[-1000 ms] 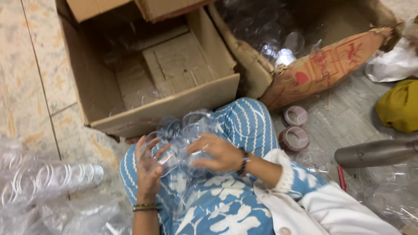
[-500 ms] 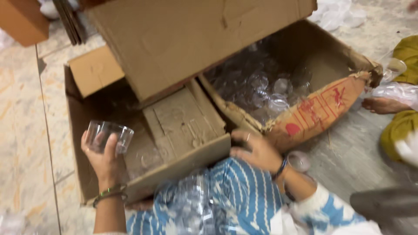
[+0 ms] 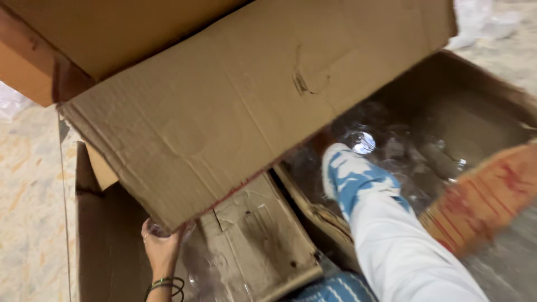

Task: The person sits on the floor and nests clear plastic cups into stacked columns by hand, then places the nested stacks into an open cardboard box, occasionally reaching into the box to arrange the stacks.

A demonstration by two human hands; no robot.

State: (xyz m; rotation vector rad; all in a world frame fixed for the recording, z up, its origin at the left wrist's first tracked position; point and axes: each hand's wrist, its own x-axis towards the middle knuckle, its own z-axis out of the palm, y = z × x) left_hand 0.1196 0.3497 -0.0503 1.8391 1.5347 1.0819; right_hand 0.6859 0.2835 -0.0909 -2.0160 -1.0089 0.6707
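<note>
My left hand [image 3: 162, 250] is down inside the left cardboard box [image 3: 92, 235], closed around a clear plastic cup [image 3: 158, 229] that is mostly hidden under a big cardboard flap [image 3: 251, 100]. Green bangles sit on that wrist. My right arm, in a white sleeve with a blue-patterned cuff [image 3: 349, 173], reaches into the right cardboard box [image 3: 492, 196]. The hand itself is hidden behind the flap's edge. Several clear plastic cups [image 3: 363, 142] lie in the bottom of that right box.
A folded cardboard insert [image 3: 257, 240] lies in the left box beside my left hand. The right box's near wall has red print. Pale patterned floor [image 3: 28, 184] lies to the left, and crumpled clear plastic [image 3: 481, 22] at the top right.
The view has swung up and closer to the boxes. My left hand has lowered the cup under the flap into the left box. My right arm has stretched from the box edge into the right box.
</note>
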